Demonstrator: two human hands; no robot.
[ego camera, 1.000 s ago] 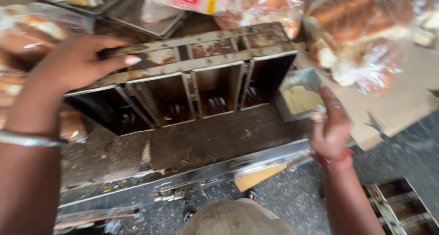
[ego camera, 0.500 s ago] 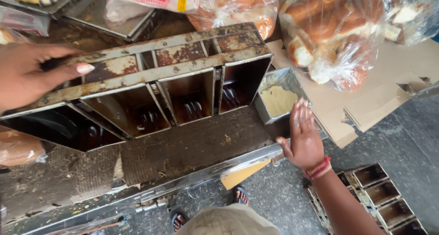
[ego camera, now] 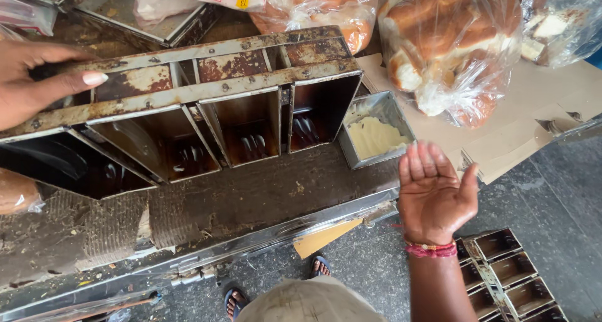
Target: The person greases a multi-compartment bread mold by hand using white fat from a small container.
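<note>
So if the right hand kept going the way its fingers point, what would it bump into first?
Probably the small metal tin with pale grease in it. The right hand is open, palm up, fingers aimed at that tin's near corner. The hand may be higher than the tin; depth is unclear.
</note>
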